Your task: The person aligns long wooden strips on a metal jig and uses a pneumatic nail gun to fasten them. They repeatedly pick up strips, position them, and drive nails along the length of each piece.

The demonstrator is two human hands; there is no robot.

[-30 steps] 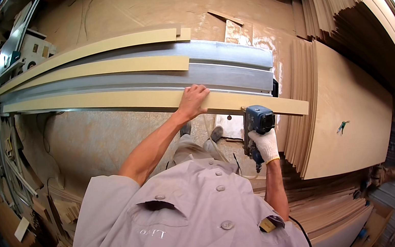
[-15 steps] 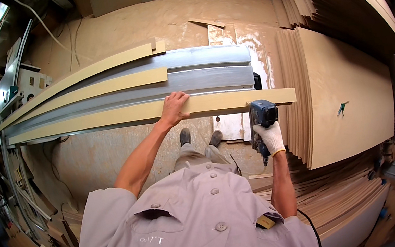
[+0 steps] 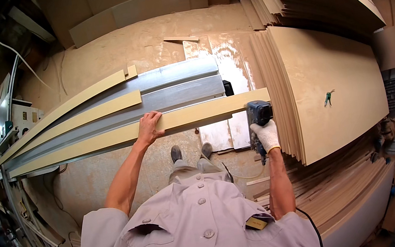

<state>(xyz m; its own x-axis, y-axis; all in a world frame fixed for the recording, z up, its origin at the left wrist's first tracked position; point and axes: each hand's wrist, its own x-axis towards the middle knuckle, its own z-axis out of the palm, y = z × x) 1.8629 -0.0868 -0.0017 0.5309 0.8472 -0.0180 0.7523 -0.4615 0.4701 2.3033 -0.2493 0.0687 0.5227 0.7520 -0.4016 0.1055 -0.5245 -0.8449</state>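
Left hand [image 3: 149, 128] pressed flat on the long strip [image 3: 191, 117], gloved right hand [image 3: 266, 136] gripping the power tool [image 3: 258, 114] at its end, so barely started, whole length to go.

Your left hand [image 3: 149, 127] now sits further left along the long yellow strip [image 3: 122, 135], away from its right end, where a second ago it pressed close to that end. Your gloved right hand [image 3: 266, 136] brings the power tool [image 3: 258, 114] up against the strip's end instead of below it
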